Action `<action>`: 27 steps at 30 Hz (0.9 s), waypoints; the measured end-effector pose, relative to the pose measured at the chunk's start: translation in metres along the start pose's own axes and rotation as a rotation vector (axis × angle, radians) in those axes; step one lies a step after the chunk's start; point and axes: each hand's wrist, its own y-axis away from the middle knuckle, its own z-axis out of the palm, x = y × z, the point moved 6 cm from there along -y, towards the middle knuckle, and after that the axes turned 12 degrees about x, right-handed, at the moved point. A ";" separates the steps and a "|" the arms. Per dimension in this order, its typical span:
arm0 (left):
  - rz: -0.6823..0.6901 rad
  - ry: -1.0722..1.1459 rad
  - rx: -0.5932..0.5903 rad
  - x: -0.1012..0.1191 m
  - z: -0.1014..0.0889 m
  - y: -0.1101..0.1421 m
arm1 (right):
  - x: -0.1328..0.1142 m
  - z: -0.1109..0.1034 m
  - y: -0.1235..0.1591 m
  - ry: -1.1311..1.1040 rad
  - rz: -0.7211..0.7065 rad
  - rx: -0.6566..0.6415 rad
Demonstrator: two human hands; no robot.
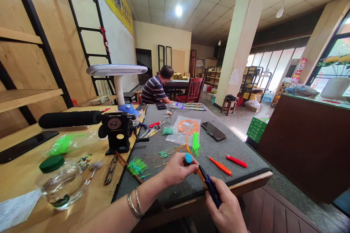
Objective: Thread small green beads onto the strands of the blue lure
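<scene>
My left hand (pixel 177 169), with silver bangles on the wrist, is closed around a tight bundle topped with blue beads (pixel 188 157). Dark blue-handled pliers (pixel 212 189) are gripped in my right hand (pixel 226 205). Their black jaws touch or nearly touch the orange strands (pixel 201 174) just beside my left fingertips; exact contact is hard to make out. From a clear plastic bag (pixel 177 136), an orange coil (pixel 188 126) trails down toward my left hand. Bright green strands (pixel 196 143) lie just beyond it, and green stems with blue beads (pixel 136 166) rest to the left.
An orange pointed tool (pixel 222 166), a red tool (pixel 236 161) and a phone (pixel 213 131) lie on the grey mat (pixel 169 193). A clamp with a crank (pixel 116 134), a green-capped water jar (pixel 58 184) and scissors (pixel 111 170) stand left. Another person sits beyond.
</scene>
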 end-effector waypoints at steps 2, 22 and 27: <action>0.004 0.007 -0.002 0.001 0.001 0.000 | -0.002 -0.001 0.000 -0.015 0.011 -0.006; -0.021 0.001 -0.110 -0.002 0.015 0.011 | 0.027 0.021 0.032 -0.964 1.092 -0.112; -0.004 -0.061 -0.122 0.001 0.018 0.016 | 0.020 0.022 0.033 -1.106 1.194 -0.089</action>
